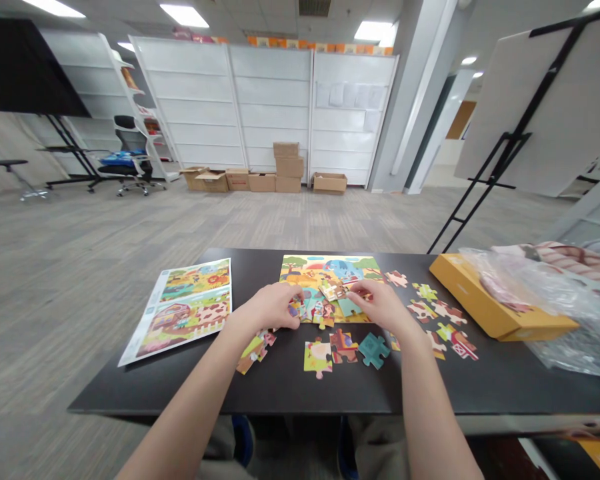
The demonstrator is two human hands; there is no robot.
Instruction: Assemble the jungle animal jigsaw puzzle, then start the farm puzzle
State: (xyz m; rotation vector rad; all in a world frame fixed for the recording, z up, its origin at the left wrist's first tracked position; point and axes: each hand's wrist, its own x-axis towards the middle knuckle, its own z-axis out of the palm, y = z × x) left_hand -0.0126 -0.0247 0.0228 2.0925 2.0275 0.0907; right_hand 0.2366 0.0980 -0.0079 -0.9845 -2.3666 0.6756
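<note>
Over the colourful puzzle board (307, 268) both hands are bent inward. My right hand (373, 300) pinches a puzzle piece (334, 291) at its right end, above the board. At the board's lower left, my left hand (279, 305) has its fingers curled round a small piece (295, 309). Between the hands, a piece with a red figure (323, 312) lies on the board's lower edge. Nearer the front are a chicken piece (318, 358), a red and purple piece (344, 347) and a teal piece (375, 350).
A printed picture sheet (190, 307) lies on the black table (280, 393) at left. Loose pieces (423, 311) are scattered right of the right hand. Beyond them stand a yellow box (495, 307) and crumpled clear plastic (545, 287). More pieces (253, 351) lie beneath the left wrist.
</note>
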